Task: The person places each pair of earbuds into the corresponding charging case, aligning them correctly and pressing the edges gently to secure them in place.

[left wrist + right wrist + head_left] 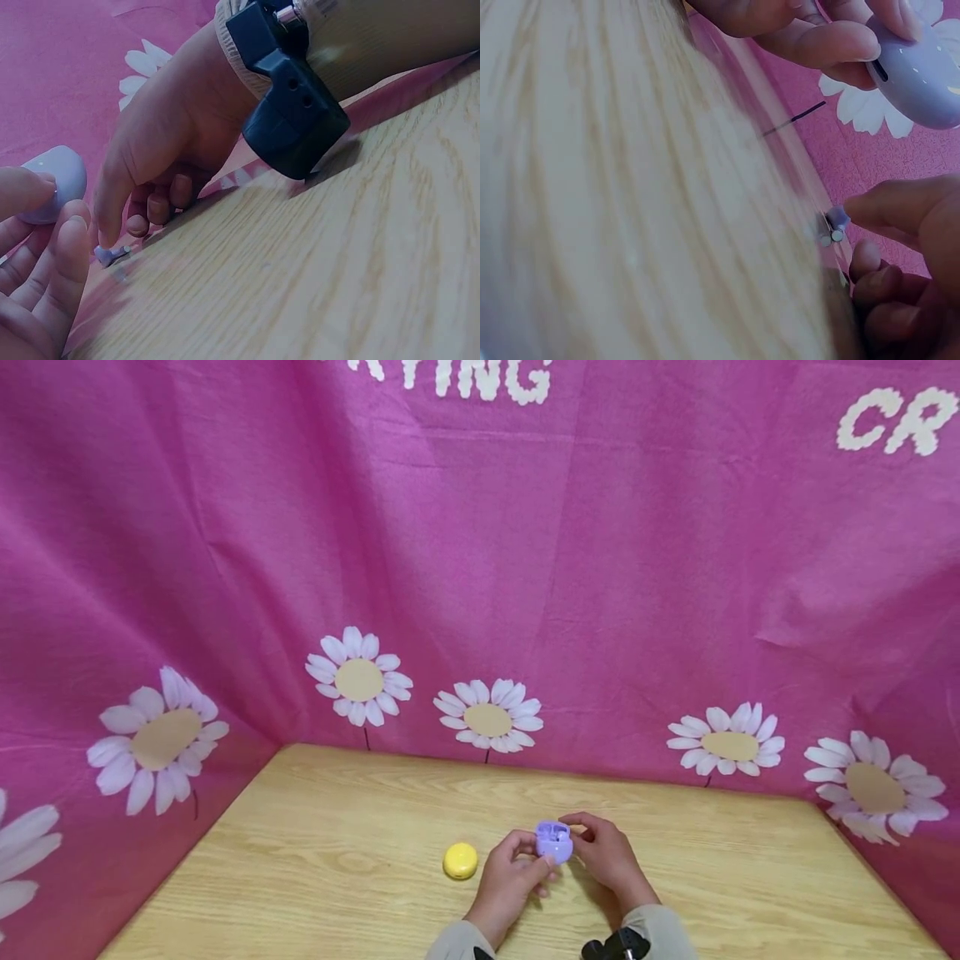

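Your left hand (506, 877) grips the open purple case (557, 845) above the bench (337, 860); your right hand (611, 860) touches an earbud (109, 256), pinch unclear. Picking up seems in hand, calling for a sure hold.

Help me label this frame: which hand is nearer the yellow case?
Left. The left hand is just right of the yellow case, holding a purple case; the right hand is farther off to the right.
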